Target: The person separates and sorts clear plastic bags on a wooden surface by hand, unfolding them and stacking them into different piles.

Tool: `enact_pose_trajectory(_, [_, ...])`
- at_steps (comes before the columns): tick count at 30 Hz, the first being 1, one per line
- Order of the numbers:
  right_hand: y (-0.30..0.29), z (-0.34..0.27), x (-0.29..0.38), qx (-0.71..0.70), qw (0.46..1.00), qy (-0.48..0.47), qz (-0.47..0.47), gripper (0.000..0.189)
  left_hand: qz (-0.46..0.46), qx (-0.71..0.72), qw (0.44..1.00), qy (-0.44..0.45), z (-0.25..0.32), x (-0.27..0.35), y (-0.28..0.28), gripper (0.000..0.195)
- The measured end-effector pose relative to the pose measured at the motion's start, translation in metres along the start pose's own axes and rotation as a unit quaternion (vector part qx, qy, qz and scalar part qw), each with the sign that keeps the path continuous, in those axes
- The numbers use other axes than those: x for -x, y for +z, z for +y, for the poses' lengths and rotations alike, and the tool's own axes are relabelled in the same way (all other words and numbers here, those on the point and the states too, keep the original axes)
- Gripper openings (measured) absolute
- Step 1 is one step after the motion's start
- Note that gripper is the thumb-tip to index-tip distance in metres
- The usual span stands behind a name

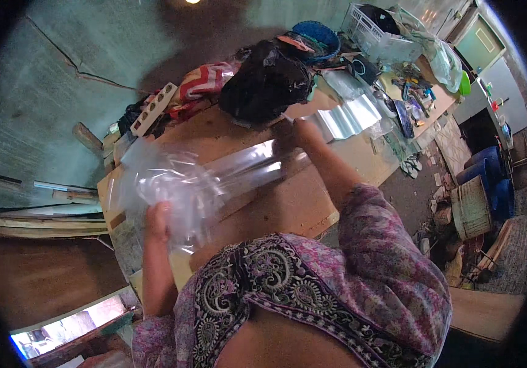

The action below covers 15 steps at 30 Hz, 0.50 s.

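Bunched clear plastic film rises in loose, shiny folds over the left part of the wooden table. My left hand grips the lower left side of this bunch. From it a long strip of film stretches up and right to my right hand, which is shadowed and blurred but appears closed around the strip. Beyond that hand lies a shiny, rippled length of clear plastic; whether it is the same piece cannot be made out. A black plastic bag, bulging, sits just behind my right hand.
Red patterned cloth and a power strip lie along the back edge. Further right are a blue basket, a white crate and scattered small tools. Blue barrels stand on the floor at right.
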State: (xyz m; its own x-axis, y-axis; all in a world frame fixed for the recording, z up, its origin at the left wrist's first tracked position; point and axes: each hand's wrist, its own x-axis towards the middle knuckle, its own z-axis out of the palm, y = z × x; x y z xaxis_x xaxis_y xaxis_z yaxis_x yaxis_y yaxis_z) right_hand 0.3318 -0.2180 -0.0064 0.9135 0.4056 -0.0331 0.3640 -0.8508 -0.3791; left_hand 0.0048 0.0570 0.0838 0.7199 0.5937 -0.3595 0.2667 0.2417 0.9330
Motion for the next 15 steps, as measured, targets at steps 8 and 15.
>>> enact_pose_trajectory(8, [-0.247, 0.013, 0.022, 0.083, 0.95, -0.128, 0.273, 0.02, 0.262, -0.324, 0.901, 0.12, 0.068, 0.061, -0.152, 0.014])
enact_pose_trajectory(15, [-0.278, 0.111, -0.009, 0.146, 0.936, 0.059, 0.316, 0.02, 0.346, -0.389, 0.812, 0.264, 0.068, 0.108, -0.309, 0.022])
